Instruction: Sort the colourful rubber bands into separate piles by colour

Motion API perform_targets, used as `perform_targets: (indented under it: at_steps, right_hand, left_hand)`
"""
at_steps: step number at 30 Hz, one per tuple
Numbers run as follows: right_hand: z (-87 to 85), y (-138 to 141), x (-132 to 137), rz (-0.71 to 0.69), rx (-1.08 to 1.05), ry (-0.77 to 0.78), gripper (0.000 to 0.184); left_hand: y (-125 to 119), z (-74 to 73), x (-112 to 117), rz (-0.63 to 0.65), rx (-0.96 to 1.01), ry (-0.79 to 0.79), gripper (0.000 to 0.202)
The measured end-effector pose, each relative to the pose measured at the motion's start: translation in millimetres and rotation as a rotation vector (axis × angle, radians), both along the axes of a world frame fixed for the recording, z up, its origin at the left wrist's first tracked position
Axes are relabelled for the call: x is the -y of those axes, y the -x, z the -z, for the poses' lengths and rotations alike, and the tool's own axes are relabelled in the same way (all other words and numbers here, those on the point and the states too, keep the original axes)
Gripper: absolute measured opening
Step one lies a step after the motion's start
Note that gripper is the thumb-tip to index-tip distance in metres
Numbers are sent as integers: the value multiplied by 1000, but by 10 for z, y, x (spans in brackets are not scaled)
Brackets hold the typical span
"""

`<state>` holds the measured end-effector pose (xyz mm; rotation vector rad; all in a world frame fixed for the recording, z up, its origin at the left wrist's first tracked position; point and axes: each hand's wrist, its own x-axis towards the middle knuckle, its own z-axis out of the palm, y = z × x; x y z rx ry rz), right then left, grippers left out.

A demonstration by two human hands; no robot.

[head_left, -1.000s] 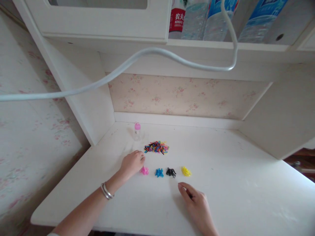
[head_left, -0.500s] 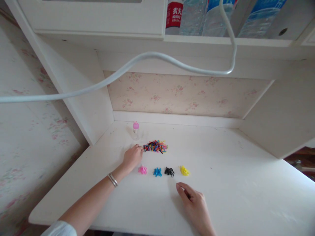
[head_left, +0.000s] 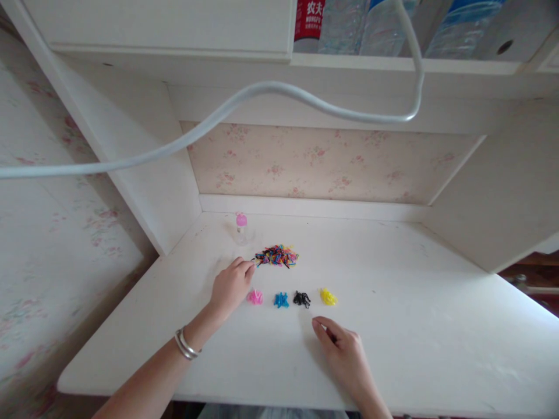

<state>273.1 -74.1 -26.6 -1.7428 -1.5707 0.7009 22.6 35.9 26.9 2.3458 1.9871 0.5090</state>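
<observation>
A mixed heap of small coloured rubber bands (head_left: 276,255) lies on the white desk (head_left: 393,326). In front of it sit small sorted piles: pink (head_left: 255,297), blue (head_left: 281,300), black (head_left: 301,299) and yellow (head_left: 328,297). My left hand (head_left: 230,286), with bangles on the wrist, rests on the desk with its fingers curled, the fingertips at the heap's left edge, just left of the pink pile. What they pinch, if anything, is hidden. My right hand (head_left: 340,349) lies on the desk below the black pile, fingers loosely curled, with a dark bit showing between them.
A small clear bottle with a pink cap (head_left: 240,227) stands behind the heap near the back left corner. A white cable (head_left: 262,93) hangs across the view. Water bottles (head_left: 349,26) stand on the shelf above. Side panels close in the desk left and right.
My left hand moved from the pink pile up to the left edge of the mixed heap. My right hand has barely shifted.
</observation>
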Motion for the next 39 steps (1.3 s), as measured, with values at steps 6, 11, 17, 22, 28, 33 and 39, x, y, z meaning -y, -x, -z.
perform_targets:
  at_steps: [6,11,17,22,28,33,39]
  right_hand:
    - [-21,29,-8,5,11,0,44]
    - [-26,38,5,9,23,10,44]
    - [-10,39,15,3,28,19,43]
    - [0,44,1,0,47,15,43]
    - [-51,67,-1,-1,67,23,42]
    - [-58,81,-11,-11,96,14,41]
    - [-38,89,-13,-20,146,9,43]
  left_hand:
    - [-288,60,464,213,0,-61,32]
    - [-478,235,568,264,-58,-28,29]
    - [-540,293,528,253,-99,-30,28]
    - [-500,172,558,266,-42,-30,28]
    - [-234,130,792,268,292,56,28]
    - [58,394,972,117,572,176,39]
    - [117,443,949,118,664,305,43]
